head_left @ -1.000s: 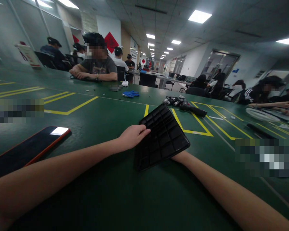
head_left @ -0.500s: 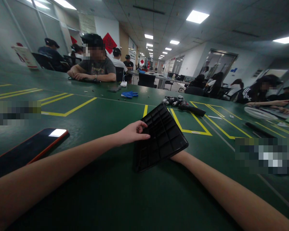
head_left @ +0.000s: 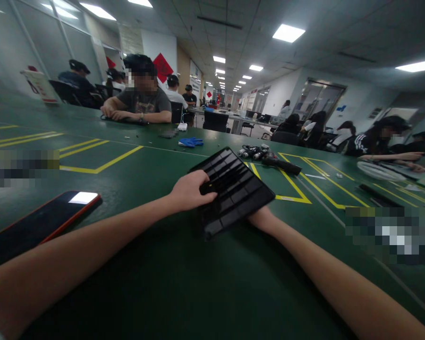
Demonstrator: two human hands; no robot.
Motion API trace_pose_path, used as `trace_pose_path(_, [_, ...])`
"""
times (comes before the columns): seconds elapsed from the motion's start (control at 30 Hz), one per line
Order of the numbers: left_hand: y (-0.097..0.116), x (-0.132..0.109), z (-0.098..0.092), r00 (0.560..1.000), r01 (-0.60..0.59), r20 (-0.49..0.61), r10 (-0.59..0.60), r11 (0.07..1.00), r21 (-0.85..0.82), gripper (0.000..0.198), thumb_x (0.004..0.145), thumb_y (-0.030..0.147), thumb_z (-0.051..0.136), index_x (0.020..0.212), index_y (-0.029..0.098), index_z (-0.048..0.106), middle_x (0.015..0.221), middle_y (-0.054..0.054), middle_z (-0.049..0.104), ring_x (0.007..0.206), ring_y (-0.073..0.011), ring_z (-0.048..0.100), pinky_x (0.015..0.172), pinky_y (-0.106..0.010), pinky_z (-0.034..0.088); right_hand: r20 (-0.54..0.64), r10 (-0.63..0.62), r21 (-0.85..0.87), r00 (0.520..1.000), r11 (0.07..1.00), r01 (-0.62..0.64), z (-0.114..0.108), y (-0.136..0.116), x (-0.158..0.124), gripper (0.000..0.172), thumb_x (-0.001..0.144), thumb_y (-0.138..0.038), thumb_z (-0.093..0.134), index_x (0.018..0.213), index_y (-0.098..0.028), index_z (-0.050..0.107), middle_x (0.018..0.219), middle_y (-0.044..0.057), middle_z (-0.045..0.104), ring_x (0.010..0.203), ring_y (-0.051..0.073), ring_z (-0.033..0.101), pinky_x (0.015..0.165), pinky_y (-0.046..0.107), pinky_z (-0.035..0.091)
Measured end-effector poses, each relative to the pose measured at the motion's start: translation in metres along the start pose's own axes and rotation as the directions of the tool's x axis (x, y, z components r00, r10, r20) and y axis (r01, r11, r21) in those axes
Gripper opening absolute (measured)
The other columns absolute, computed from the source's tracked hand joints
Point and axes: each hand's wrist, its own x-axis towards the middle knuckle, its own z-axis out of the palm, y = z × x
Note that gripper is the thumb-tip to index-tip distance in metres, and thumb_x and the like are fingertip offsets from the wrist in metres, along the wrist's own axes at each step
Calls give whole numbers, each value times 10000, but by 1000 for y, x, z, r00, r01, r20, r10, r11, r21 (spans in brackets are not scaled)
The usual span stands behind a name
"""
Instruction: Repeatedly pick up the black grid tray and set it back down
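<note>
Black, shallow, rectangular plastic tray with divided compartments (head_left: 239, 191) tilts between both hands above the green tabletop (head_left: 184, 293), right of the left hand (head_left: 191, 191), whose thumb and fingers stand parted over its left side. The right hand (head_left: 262, 218) meets its lower right edge, fingers hidden behind; their grip I cannot tell, nor the long axis.

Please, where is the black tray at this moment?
In the head view, the black tray is tilted near the middle, over the green table, with the left hand at its left side and the right hand partly behind its right edge.
</note>
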Motion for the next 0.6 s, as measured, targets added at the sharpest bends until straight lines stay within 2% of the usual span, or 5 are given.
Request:
trace_pose_path(0.1, [-30,10,-14,974,221,-80,-211,965,143,378,715,518,530,846,166,573,910,-96,595,824,-241,551,677,-312,392,-13,156,-137,988,978,-156,-18,35,-1,392,824,-308,516,1187,-161,517,1138,98,585,1072,258,501,939,415,400])
trace_pose_path(0.2, [-62,14,-26,910,415,-97,-404,873,256,451,721,575,489,791,145,605,896,-150,620,828,-292,579,637,-325,400,-69,333,-314,941,888,-337,-34,68,-5,394,819,-324,507,1167,-143,545,1119,129,589,1051,299,487,920,436,385])
trace_pose_path(0.33, [-89,14,-29,834,536,-52,-550,782,317,514,685,603,510,732,108,640,829,-205,629,836,-358,597,624,-350,415,-21,435,-398,900,822,-407,-41,88,-12,445,833,-383,462,1186,-124,543,1156,160,568,1057,332,480,893,447,391])
trace_pose_path(0.43, [-95,15,-29,824,539,-9,-567,778,322,519,717,581,487,733,90,655,818,-223,628,851,-380,595,656,-384,429,-34,434,-425,900,809,-406,-40,86,-12,495,828,-419,440,1193,-100,539,1187,179,544,1076,350,464,900,469,384])
trace_pose_path(0.6, [-67,15,-24,939,334,-166,-302,914,229,401,838,202,312,1051,34,607,994,-214,609,939,-294,575,818,-382,432,-193,263,-463,945,825,-324,-35,54,-2,557,833,-419,412,1248,-55,481,1274,207,471,1200,360,360,984,541,305])
